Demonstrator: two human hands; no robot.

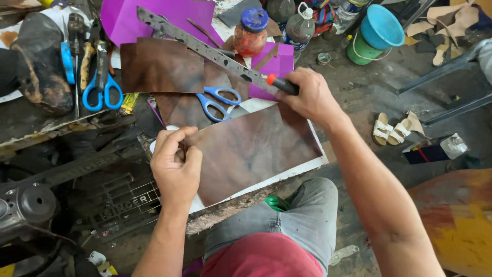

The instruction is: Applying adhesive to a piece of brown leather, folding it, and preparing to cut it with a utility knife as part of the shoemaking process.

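Left hand (177, 166) at 8 o'clock, fingers (174, 139) pinched shut on edge of brown leather sheet (251, 151) lying flat mid-worktop on white board (307, 166); right hand (307, 97) at 1 o'clock, fingers curled tight round black-handled tool (282, 84); blue scissors (218, 101) just beside at 11.

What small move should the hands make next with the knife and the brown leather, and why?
Probably draw the knife along the top edge of the leather. The right hand grips its handle there, while the left hand pinches the sheet's left edge, steadying it.
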